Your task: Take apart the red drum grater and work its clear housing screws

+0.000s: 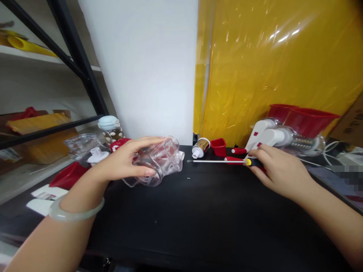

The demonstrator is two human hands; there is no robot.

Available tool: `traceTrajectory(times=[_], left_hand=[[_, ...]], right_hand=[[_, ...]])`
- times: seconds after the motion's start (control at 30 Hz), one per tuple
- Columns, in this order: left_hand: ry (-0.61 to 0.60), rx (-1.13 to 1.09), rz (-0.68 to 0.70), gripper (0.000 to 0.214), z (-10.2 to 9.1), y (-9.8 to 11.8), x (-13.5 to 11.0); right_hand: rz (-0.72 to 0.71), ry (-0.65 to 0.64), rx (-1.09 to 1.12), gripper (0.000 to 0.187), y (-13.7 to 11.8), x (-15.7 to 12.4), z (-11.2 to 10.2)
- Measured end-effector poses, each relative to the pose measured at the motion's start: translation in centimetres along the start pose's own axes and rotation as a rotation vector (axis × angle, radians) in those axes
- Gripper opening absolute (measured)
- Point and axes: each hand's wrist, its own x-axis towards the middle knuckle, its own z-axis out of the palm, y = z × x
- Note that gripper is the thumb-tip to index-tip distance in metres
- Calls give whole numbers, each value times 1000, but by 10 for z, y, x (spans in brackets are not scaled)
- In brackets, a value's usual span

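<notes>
My left hand is wrapped round a clear plastic housing with round openings, tilted on its side just over the black table. In my right hand is a screwdriver with a black and yellow handle; its thin metal shaft points left toward the housing. Beyond the shaft lie a grater drum with a white end, a small red cup and red handles. A tiny pale piece rests on the table below the screwdriver's tip.
Assembled white graters with red hoppers stand at the back right. To the left are a jar with a light blue lid, a red hopper and white parts. A black-framed shelf borders the left side.
</notes>
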Motion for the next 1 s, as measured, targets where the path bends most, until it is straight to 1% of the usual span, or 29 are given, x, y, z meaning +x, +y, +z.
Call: traceTrajectory(times=[0.07,0.13,0.2,0.3,0.33,0.4,0.47,0.53,0.57,0.63,0.7,0.73,0.83,0.9,0.97,1.0], left_hand=[[-65,-129,-51,67,2,-2,0],[-130,-191,-98,64,7,-2,1],[-179,-231,-122,63,12,-1,4],[-210,-267,-136,56,17,0,8],[-217,-283,-149,52,19,-1,8],[-263,-355,-200,47,22,-3,9],[-355,-486,-273,48,25,-5,12],[-457,-633,-340,53,31,-7,17],[-498,-705,-375,56,34,-7,20],[-563,-825,-468,61,44,-6,29],[-648,-924,-543,65,55,-4,38],[-674,-962,-564,65,60,-2,42],[-738,-1028,-592,63,72,1,48],[-782,-1077,-582,72,71,-2,48],[-765,-1150,-557,89,63,-12,47],[-669,-1199,-532,97,58,-18,46]], right_hand=[[-8,-19,55,21,0,0,2],[28,-18,173,17,-2,1,1],[140,-4,349,21,-4,3,0],[332,-19,618,30,-9,4,2],[367,-51,686,31,-12,4,4],[393,-146,799,32,-20,4,11],[419,-231,922,32,-32,6,19],[450,-272,1101,32,-46,11,25],[474,-261,1200,35,-55,16,27],[490,-214,1362,50,-71,27,28],[440,-181,1503,62,-88,39,25],[417,-177,1577,65,-96,44,24],[405,-185,1740,56,-115,52,20],[449,-179,1786,51,-120,53,18],[549,-127,1773,52,-118,54,18],[604,-83,1752,54,-114,55,19]])
